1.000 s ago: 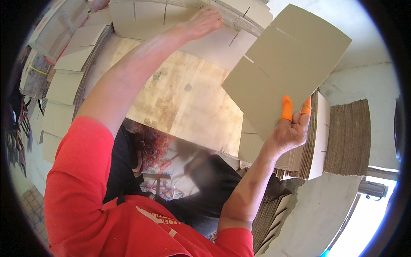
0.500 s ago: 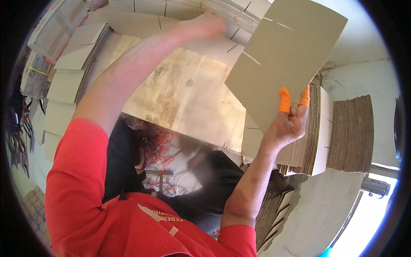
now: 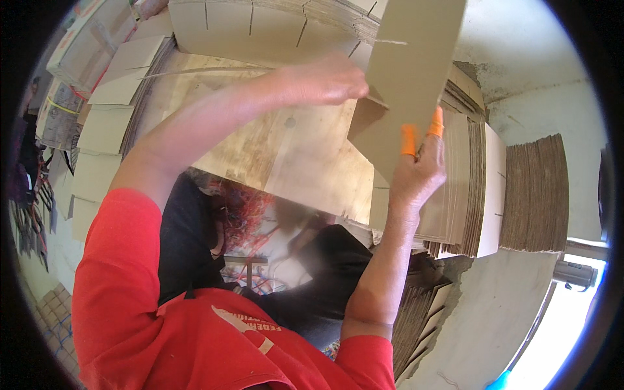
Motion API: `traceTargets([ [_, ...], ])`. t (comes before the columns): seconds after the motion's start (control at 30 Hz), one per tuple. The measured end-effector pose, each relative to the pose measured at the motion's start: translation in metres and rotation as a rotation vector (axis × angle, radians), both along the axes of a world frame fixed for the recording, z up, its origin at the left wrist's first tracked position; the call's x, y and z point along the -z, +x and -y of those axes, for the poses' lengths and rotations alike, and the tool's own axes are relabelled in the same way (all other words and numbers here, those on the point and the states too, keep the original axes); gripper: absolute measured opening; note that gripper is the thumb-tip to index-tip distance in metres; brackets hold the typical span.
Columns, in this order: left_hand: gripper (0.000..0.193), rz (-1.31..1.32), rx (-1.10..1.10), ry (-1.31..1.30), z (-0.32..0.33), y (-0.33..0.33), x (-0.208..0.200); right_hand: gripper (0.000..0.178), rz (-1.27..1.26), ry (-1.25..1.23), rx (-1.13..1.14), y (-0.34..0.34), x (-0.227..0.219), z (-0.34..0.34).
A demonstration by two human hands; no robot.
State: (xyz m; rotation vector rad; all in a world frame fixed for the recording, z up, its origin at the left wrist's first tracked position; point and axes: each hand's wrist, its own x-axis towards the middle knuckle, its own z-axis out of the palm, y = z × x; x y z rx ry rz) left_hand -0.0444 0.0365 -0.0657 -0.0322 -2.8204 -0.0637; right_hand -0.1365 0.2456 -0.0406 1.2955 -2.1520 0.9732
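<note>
My right hand, with orange covers on two fingers, grips the lower end of a slotted cardboard sheet raised at the right. My left hand is closed beside that sheet's left edge, slightly blurred. A thin cardboard strip, seen nearly edge-on, runs behind my left forearm and appears to be in that hand; the grip itself is hidden. Below both hands lies a light wooden board. A darker cardboard flap shows under the raised sheet.
Slotted cardboard pieces are stacked along the far edge, with another row at the left. Stacked cardboard and a brown bundle stand at the right. Taped boxes sit far left. Red strands lie below the board.
My left hand has come from the far stack toward the raised sheet, and a strip has left the stack's front. My right hand has shifted left, turning the sheet narrower to view.
</note>
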Motion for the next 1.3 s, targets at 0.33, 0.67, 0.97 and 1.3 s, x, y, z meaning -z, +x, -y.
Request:
traceTargets([
  [0.33,0.023,0.034,0.051,0.411,-0.046,0.032,-0.034,0.062,0.073,0.170,-0.011,0.009,0.017,-0.005],
  [0.67,0.051,-0.049,-0.588,-0.052,0.093,-0.020,0.014,0.062,0.100,0.051,-0.096,0.021,0.018,-0.006],
  [0.97,0.022,-0.213,-0.420,-0.129,0.104,-0.018,0.026,0.069,0.077,-0.011,-0.064,0.023,0.014,-0.003],
  [1.3,0.014,-0.124,-0.266,-0.092,0.082,-0.001,0.005,0.066,0.111,0.002,-0.108,0.028,0.010,-0.011],
])
